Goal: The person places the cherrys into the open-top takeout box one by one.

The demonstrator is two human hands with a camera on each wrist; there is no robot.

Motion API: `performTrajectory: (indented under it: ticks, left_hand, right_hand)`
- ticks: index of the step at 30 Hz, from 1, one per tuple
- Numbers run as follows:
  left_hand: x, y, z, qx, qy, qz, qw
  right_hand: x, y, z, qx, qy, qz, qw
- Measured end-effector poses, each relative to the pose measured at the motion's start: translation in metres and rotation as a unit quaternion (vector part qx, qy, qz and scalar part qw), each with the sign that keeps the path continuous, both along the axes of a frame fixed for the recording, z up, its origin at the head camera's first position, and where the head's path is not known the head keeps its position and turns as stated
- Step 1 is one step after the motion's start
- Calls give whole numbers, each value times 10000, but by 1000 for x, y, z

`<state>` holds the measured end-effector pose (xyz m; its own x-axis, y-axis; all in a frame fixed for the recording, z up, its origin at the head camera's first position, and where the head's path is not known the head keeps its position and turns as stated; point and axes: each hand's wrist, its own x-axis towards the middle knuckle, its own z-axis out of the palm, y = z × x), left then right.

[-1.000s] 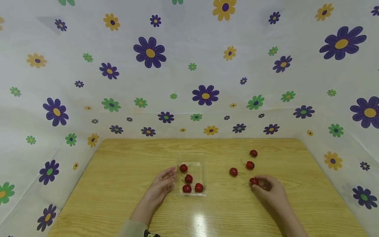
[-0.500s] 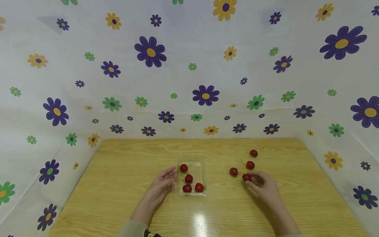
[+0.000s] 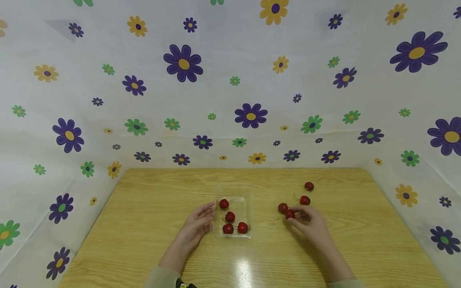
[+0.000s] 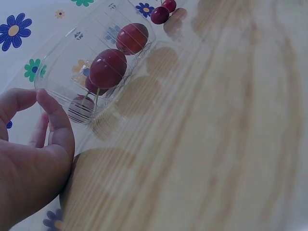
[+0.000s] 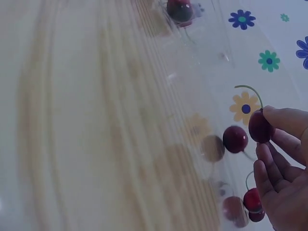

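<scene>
My right hand (image 3: 311,226) pinches a dark red cherry (image 5: 261,127) between thumb and fingers, its curved green stem pointing up in the right wrist view. In the head view this cherry overlaps another cherry (image 3: 282,208) lying on the table. My left hand (image 3: 197,224) is on the left of a clear plastic box (image 3: 249,208), its fingertips right at the box's side, the fingers fairly straight. Several cherries lie in the box, among them one near the back (image 3: 224,204) and one at the front right (image 3: 243,228).
Two more cherries lie on the wooden table (image 3: 158,192) farther right, one with a stem (image 3: 305,200) and one behind it (image 3: 309,186). A white flowered cloth (image 3: 216,96) stands around the table's back and sides.
My right hand has moved left with the pinched cherry, from the right of the loose cherries to close beside the leftmost one. My left hand and the box have stayed in place.
</scene>
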<state>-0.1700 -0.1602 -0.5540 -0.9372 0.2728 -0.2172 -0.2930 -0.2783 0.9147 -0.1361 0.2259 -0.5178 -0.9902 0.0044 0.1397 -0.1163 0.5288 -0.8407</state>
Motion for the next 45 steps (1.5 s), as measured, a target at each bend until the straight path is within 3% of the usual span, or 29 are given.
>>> performTrajectory:
  ticks: [20, 27, 45]
  left_hand:
    - [0, -1, 0, -20, -126, -19, 9999]
    - [0, 0, 0, -18, -114, -2, 9999]
    - [2, 0, -1, 74, 57, -2, 10000]
  right_hand:
    - [-9, -32, 3, -268, 414, 432, 9978]
    - [-12, -46, 8, -260, 276, 533, 9979]
    - [-22, -76, 10, -483, 506, 770, 9946]
